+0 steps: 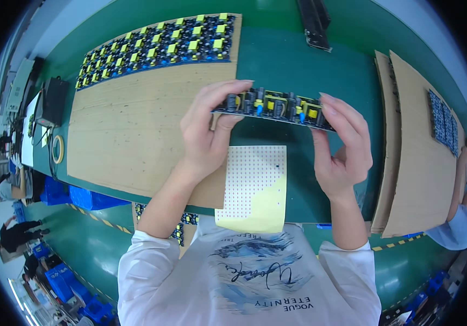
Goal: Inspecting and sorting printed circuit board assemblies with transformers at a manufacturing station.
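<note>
Both hands, left hand (207,133) and right hand (345,144), pinch a circuit board strip (274,107) by its ends mid-frame, fingers closed on it, while populated boards (160,46) already fill the upper-left cardboard sheet (130,136), lots bare.

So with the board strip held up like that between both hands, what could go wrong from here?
1. The circuit board strip is pinched only at its ends by the left hand and right hand, in the air over the green table; a slip could drop it.
2. Held only at its ends, the strip could flex or snap mid-span.
3. It hangs above the dotted sheet, which overhangs the table edge and might get knocked off.
</note>
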Motion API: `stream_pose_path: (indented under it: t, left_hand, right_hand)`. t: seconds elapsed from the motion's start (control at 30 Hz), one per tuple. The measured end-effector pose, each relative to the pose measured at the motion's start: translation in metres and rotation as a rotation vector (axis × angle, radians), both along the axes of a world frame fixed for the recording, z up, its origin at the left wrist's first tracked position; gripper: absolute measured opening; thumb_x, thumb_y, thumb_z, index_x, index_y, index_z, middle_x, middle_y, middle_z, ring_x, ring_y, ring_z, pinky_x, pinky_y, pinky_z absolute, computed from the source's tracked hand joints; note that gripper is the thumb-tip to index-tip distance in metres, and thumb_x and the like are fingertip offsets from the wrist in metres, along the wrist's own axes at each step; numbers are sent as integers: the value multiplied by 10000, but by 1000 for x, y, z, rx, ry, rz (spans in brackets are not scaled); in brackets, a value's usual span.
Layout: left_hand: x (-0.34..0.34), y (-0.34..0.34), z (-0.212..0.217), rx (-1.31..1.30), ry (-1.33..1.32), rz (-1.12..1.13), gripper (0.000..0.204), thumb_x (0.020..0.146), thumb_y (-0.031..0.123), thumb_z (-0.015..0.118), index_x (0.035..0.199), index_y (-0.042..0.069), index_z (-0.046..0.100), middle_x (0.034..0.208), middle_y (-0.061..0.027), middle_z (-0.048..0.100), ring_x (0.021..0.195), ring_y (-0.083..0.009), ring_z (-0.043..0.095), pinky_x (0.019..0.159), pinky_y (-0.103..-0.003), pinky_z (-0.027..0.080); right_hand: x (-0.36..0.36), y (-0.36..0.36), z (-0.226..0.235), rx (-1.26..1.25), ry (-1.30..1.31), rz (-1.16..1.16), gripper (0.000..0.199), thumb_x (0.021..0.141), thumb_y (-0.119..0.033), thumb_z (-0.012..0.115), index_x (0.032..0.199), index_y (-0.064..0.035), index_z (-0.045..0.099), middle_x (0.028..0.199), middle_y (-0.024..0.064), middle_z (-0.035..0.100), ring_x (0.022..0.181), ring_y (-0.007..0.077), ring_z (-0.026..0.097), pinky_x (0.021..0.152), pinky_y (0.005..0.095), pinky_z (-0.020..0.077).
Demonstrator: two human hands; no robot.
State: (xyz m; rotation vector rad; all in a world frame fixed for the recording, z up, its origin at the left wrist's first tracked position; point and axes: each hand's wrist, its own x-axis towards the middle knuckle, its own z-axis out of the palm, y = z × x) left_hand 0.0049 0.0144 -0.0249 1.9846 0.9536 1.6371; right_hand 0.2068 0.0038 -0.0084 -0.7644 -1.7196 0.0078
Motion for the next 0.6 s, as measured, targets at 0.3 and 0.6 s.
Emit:
stream_pose_path:
  t: [0.3,0.6]
  left_hand:
    - [-3,0,2,51,35,-13,274,818,47,564,1087,0,538,1049,-156,597,961,-269,580,813,-316,467]
    - [-2,3,-6,95,-65,-74,290,795,1,574,1078,12,511,1053,-159,597,966,-290,576,816,-333,466]
  right_hand:
    - [0,-1,-1,6,-20,0,387,627,139,624,986,1,584,969,153,605,883,298,608,755,347,511]
    - [-1,-2,0,0,-26,-6,393,621,149,623,982,0,582,966,156,605,887,300,608,758,349,512]
